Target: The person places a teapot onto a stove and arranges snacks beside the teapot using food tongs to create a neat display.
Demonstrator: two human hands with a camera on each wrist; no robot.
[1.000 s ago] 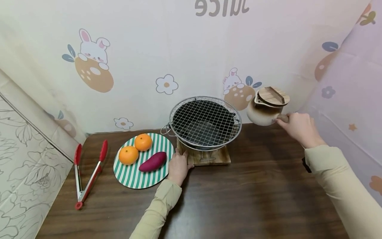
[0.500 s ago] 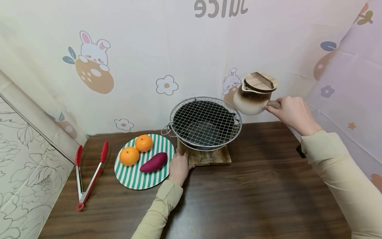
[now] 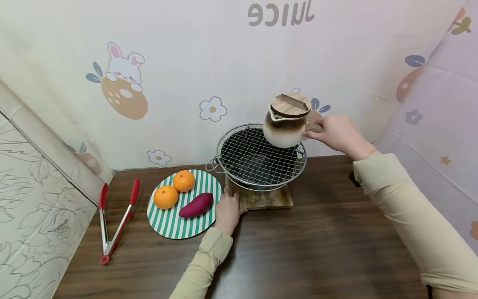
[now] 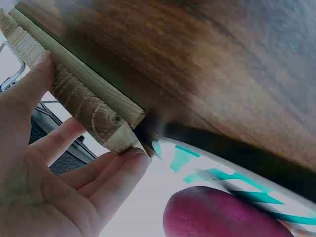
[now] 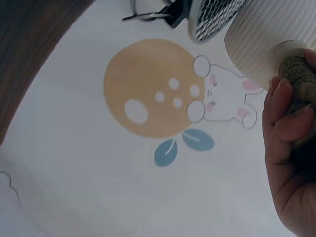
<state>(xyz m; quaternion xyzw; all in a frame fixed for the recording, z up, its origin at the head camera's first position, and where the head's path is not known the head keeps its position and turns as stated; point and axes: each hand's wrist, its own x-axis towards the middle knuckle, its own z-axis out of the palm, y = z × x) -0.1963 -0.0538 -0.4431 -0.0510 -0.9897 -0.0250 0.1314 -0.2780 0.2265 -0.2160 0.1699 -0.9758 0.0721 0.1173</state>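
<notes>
A cream-and-brown teapot (image 3: 284, 135) with a flat wooden lid (image 3: 290, 105) is held above the right rear part of a round wire grill rack (image 3: 257, 164). My right hand (image 3: 340, 135) grips its side handle, which looks cord-wrapped (image 5: 295, 71) in the right wrist view. Under the rack sits a dark round stove on a wooden board (image 3: 275, 198). My left hand (image 3: 227, 212) holds the board's front left corner; the left wrist view shows thumb and fingers (image 4: 123, 173) against its edges. Whether the pot touches the rack is unclear.
Left of the board, a green-and-white striped round plate (image 3: 168, 228) bears two oranges (image 3: 166, 197) and a purple sweet potato (image 3: 196, 205). Red-handled tongs (image 3: 118, 228) lie spread at the far left. A printed curtain (image 3: 179, 74) hangs behind the brown table (image 3: 321, 249).
My right hand has carried the teapot leftward from right of the grill to above the rack, rising first, then lowering slightly. My left hand stays at the board's corner.
</notes>
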